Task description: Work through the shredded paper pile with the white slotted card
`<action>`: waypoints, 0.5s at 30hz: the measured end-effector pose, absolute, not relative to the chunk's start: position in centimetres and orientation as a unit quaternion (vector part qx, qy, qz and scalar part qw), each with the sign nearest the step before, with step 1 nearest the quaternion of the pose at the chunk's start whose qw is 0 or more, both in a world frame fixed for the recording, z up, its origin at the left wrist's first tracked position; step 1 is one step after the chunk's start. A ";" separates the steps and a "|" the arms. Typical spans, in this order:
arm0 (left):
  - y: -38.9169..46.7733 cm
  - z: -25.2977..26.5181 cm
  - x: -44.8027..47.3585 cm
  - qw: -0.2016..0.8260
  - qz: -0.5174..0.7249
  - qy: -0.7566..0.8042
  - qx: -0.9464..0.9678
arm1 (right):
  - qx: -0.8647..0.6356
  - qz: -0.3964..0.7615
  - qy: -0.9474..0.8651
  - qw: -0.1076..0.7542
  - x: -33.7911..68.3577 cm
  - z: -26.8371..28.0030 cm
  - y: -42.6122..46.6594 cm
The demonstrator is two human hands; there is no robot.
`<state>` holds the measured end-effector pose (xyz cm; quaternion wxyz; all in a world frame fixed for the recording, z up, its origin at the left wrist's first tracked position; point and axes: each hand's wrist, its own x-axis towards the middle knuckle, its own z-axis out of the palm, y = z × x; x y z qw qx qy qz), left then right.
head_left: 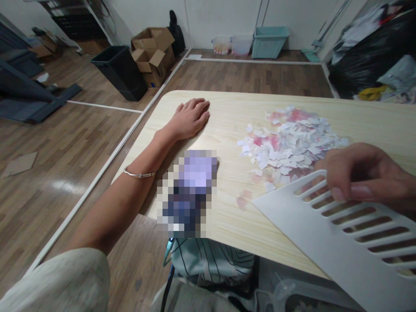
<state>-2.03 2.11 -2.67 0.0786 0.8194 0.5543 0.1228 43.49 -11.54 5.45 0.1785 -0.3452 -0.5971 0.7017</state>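
Observation:
My left hand (192, 119) lies flat on the pale wooden table (224, 112) near its far left corner, palm down with its fingers loosely apart and nothing in it. On the right, my right hand (370, 175) grips a white plastic scraper (312, 225) by its slotted edge. The scraper is held slanted over the table's front edge, its left corner pointing towards the paper. Just beyond it spreads a heap of small white and pinkish paper scraps (292, 143). Between my hands lies a pixelated flat object (198, 173), its kind hidden.
Below the table's front edge are a light blue striped bag (211, 260) and a clear plastic bin (292, 288). A black trash bin (120, 71) and cardboard boxes (152, 54) stand back left. A teal tub (269, 42) sits by the wall; black bags (360, 60) lie right.

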 end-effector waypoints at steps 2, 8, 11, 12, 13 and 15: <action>2.2 -2.8 -2.1 0.080 0.131 0.549 0.821 | -0.350 0.707 -0.583 0.194 43.6 5.3 -11.7; 2.1 -2.5 -1.9 0.085 0.120 0.557 0.817 | -0.352 0.731 -0.558 0.175 43.4 4.7 -12.1; 1.7 -2.0 -1.5 0.086 0.109 0.565 0.813 | -0.349 0.737 -0.546 0.194 42.5 5.0 -12.3; 1.6 -1.8 -1.4 0.087 0.106 0.568 0.812 | -0.350 0.735 -0.546 0.197 42.2 5.1 -12.4; 1.4 -1.6 -1.3 0.089 0.103 0.570 0.810 | -0.352 0.732 -0.549 0.199 41.8 5.3 -12.6; 1.0 -1.2 -1.0 0.094 0.100 0.571 0.809 | -0.366 0.720 -0.555 0.199 41.1 5.5 -12.9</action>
